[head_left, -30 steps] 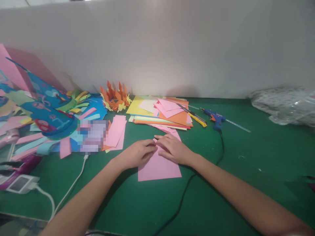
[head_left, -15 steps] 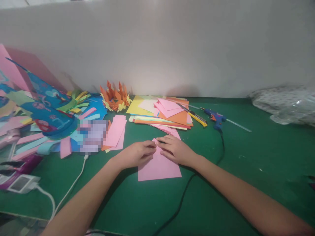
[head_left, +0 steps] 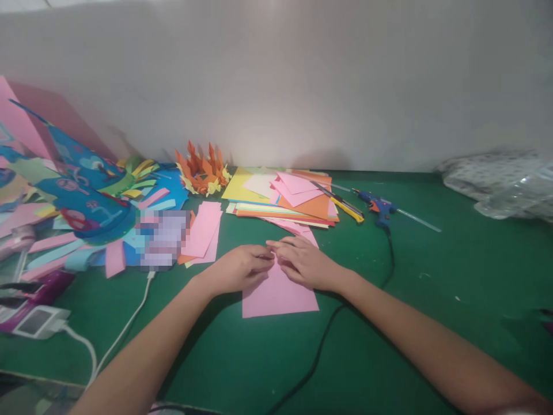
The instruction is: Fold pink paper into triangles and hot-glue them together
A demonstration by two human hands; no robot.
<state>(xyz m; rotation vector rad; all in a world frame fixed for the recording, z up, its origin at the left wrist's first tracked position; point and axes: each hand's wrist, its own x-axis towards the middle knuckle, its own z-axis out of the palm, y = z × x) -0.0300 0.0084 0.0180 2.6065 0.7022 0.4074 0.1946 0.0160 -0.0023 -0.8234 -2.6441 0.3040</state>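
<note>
A pink sheet of paper (head_left: 279,295) lies flat on the green table (head_left: 432,300) in front of me. My left hand (head_left: 239,268) rests on its upper left part with the fingers curled and pinched at the far edge. My right hand (head_left: 302,262) presses on the upper right part, fingers bent, its tips meeting those of the left hand at the sheet's top edge. Both hands grip the paper where its far edge is being folded.
A stack of coloured paper (head_left: 285,199) lies behind, with a yellow utility knife (head_left: 343,204) and a blue glue gun (head_left: 377,208) whose black cord (head_left: 322,340) runs toward me. Pink strips (head_left: 203,230), an orange paper flower (head_left: 201,170), blue paper crafts (head_left: 82,199), a white charger (head_left: 37,323) and a plastic bag (head_left: 501,181) surround.
The fingertips of both hands have shifted slightly along the top edge of the pink sheet; the sheet itself stays in place.
</note>
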